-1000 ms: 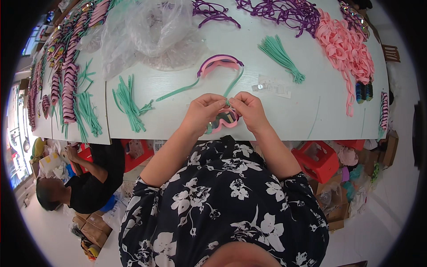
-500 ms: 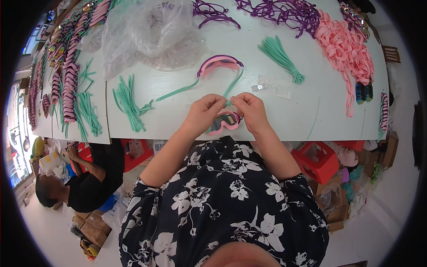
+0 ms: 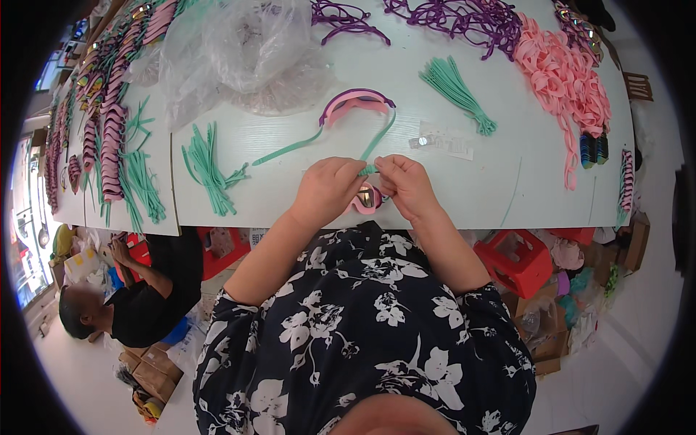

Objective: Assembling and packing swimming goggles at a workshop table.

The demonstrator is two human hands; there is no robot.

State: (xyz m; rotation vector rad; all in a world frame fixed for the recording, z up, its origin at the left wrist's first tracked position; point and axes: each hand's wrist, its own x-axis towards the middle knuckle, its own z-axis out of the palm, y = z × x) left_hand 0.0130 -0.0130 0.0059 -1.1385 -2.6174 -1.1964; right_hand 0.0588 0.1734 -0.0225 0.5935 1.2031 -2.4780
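Note:
My left hand (image 3: 330, 187) and my right hand (image 3: 407, 185) meet near the table's front edge, fingers closed on a short stretch of green strap (image 3: 368, 170) between them. Just below the fingers lies a pair of pink swimming goggles (image 3: 362, 206), partly hidden by my hands. Beyond them rests a second pair of goggles (image 3: 357, 98), pink with a purple frame. One of its green straps (image 3: 290, 148) stretches out to the left; the other runs down to my fingers. Whether that strap is the one I grip, I cannot tell.
Bundles of green straps (image 3: 210, 170) lie left and at the right back (image 3: 457, 94). A clear plastic bag (image 3: 246, 58), purple frames (image 3: 464, 25) and a pink strap heap (image 3: 562, 80) sit farther back. Stacked goggles (image 3: 112, 152) line the left. A co-worker (image 3: 145, 304) sits at left.
My left hand has turned slightly and covers more of the near goggles. The green strap between my fingertips now shows as a short, level piece. The near goggles have shifted a little.

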